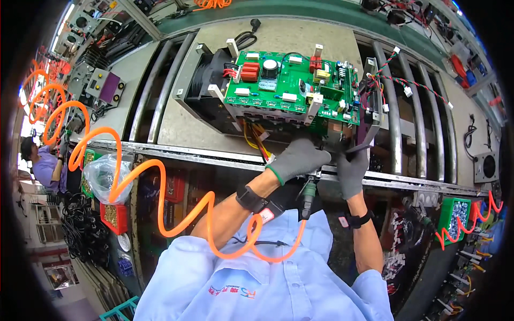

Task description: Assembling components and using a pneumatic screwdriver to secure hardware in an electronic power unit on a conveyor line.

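Observation:
A unit with a green circuit board [292, 85] on top stands on the bench, a black fan [214, 80] at its left end and a purple-faced end panel [367, 125] at its right. My left hand [301, 159], in a grey glove, is at the unit's near side with its fingers curled; what they hold is hidden. Against the near right corner, by the panel's lower edge, is my gloved right hand [352, 172], its fingertips hidden. A green-and-black air screwdriver [308, 197] on an orange coiled hose [184, 214] hangs just below my left hand.
Metal rollers [395, 115] flank the bench board. Loose wires with white connectors [408, 91] stick out from the unit's right end. A red bin [113, 218] of small parts, a plastic bag [107, 176] and a co-worker [48, 166] are at left; a green bin [455, 219] stands right.

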The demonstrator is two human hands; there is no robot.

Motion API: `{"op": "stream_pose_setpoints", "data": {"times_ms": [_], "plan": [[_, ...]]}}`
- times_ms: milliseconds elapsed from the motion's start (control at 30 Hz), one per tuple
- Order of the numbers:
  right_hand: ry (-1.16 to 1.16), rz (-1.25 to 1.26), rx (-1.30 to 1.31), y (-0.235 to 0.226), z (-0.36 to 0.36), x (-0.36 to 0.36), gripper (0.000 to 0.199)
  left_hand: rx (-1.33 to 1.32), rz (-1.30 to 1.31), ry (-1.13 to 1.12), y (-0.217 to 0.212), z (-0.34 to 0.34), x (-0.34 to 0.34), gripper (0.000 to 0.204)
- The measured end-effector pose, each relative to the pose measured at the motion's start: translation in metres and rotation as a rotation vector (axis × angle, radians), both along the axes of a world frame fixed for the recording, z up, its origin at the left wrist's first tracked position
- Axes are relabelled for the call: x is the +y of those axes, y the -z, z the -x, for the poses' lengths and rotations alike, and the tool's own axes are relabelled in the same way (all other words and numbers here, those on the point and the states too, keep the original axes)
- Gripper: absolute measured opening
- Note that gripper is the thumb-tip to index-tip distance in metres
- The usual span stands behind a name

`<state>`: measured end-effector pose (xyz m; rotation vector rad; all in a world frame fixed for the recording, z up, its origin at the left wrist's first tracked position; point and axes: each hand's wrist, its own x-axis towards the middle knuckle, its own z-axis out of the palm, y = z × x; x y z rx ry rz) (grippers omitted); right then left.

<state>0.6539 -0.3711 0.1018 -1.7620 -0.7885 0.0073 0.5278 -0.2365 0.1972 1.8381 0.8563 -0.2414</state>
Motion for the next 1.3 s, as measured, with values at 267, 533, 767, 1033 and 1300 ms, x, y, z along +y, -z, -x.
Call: {"op": "stream_pose_setpoints", "data": {"times_ms": [267,533,767,1033,1300], "plan": [[-0.009,-0.042,0.047,-0.006,0.002,0.002,0.017,-0.002,-0.032,-0.007,0.007,-0.003,-0.003,0.048],[0.000,-0.026,0.087,0.002,0.000,-0.003,0.019,-0.008,0.002,0.000,-0.001,-0.002,-0.003,0.045],[0.017,-0.058,0.035,-0.007,0.005,0.002,0.020,0.059,-0.007,-0.005,-0.008,-0.003,0.000,0.045],[0.021,-0.027,0.032,0.000,0.001,0.001,0.018,0.008,-0.081,0.001,-0.006,-0.004,-0.005,0.043],[-0.013,-0.070,0.084,-0.014,0.010,0.004,0.021,-0.040,-0.148,0.011,-0.005,-0.002,-0.007,0.049]]}}
